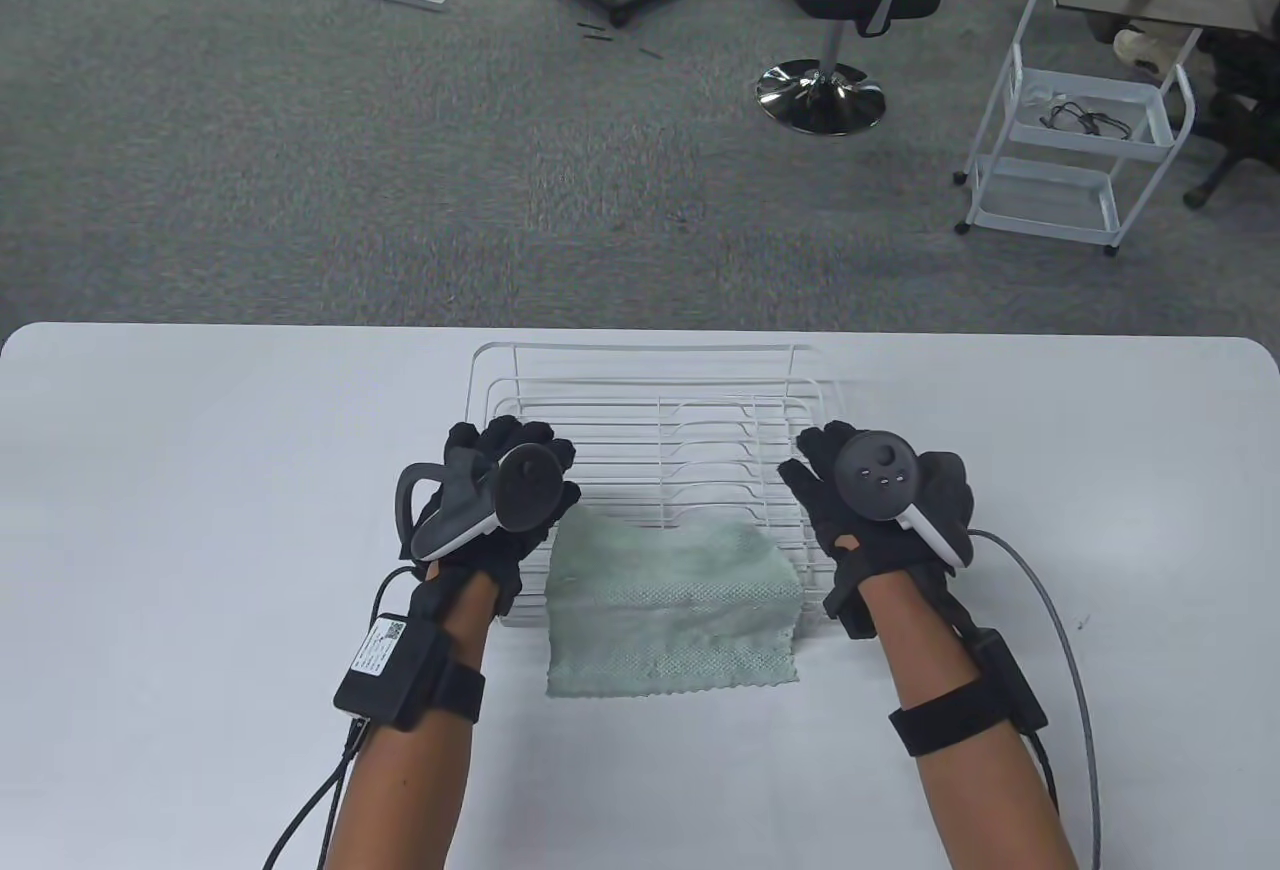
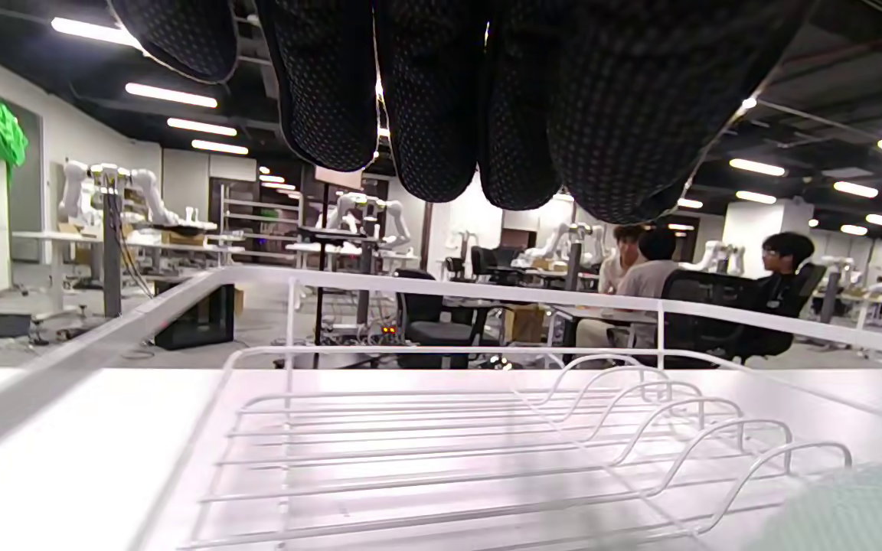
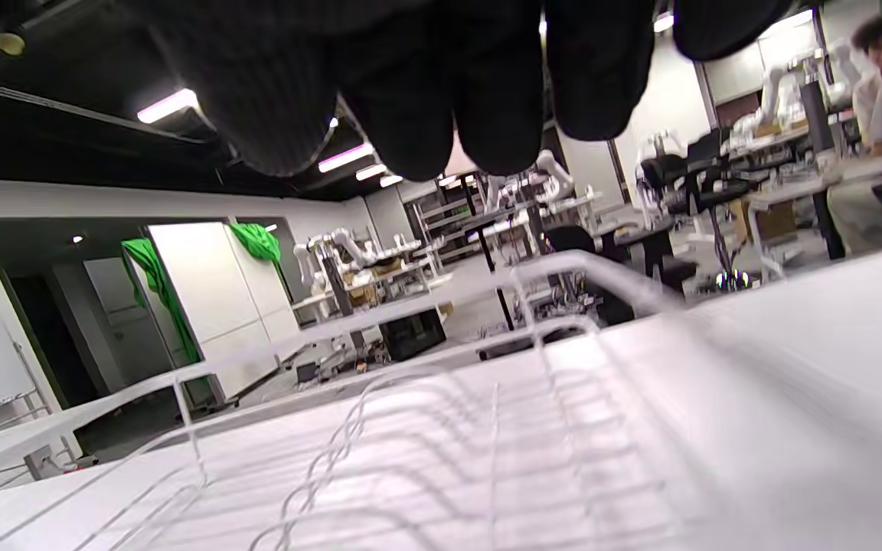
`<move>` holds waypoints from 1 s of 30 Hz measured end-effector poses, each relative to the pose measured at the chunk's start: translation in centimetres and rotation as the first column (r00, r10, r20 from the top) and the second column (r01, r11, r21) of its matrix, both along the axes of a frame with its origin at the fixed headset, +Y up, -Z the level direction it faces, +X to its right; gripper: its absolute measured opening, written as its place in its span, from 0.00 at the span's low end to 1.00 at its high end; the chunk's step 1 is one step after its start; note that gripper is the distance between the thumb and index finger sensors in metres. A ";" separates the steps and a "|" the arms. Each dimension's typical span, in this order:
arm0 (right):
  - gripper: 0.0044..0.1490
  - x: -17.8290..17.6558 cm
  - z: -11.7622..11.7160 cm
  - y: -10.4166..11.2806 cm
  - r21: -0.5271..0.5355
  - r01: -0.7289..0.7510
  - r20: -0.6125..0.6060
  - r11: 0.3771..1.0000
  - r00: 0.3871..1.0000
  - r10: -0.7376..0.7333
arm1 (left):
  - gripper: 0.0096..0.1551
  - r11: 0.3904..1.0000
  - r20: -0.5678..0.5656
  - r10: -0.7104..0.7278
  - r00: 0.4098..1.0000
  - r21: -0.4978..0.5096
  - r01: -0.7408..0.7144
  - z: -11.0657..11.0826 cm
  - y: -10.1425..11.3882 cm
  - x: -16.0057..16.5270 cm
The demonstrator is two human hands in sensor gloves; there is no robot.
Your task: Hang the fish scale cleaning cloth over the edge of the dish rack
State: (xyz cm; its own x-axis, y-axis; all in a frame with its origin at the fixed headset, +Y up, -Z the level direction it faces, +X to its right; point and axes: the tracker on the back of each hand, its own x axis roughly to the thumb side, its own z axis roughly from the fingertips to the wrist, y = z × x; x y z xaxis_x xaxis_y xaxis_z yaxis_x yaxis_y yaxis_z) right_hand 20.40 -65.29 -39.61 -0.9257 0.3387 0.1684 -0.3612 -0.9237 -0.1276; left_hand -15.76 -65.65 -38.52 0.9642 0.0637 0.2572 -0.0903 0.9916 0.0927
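Cloth: the pale green fish scale cleaning cloth (image 1: 672,610), with a dotted weave, hangs over the near edge of the rack. Its upper part lies inside on the wires, and its lower part lies flat on the table in front of the rack.

Rack: the white wire dish rack (image 1: 640,410) stands in the middle of the white table (image 1: 200,510). It has a raised rim and a row of curved plate holders on its right half.

Left hand: the left hand (image 1: 490,500) in a black sensor glove is over the near left corner of the rack, just beside the left edge of the cloth. In the left wrist view the fingers (image 2: 426,107) hang side by side, loosely curled above the rack, and hold nothing.

Right hand: the right hand (image 1: 880,500) in a black glove is at the right side of the rack, near the right edge of the cloth but apart from it. In the right wrist view its fingers (image 3: 410,92) are bent down together, with nothing between them.

Background: a white rolling cart (image 1: 1080,130) stands on the grey carpet beyond the table.
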 end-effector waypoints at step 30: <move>0.44 9.2 11.5 -9.7 -0.093 -0.150 0.017 0.984 0.988 0.152 | 0.44 0.982 -0.057 0.137 0.989 -0.120 -0.143 13.6 -7.5 -4.4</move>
State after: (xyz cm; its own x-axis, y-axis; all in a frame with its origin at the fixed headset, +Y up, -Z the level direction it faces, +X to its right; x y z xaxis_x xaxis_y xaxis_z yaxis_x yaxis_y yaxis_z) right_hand 29.62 -75.03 -28.11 -0.9707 0.2077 0.1208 -0.2146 -0.9756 -0.0469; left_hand -20.16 -73.10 -24.91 0.9546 0.2274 0.1925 -0.2275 0.9735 -0.0220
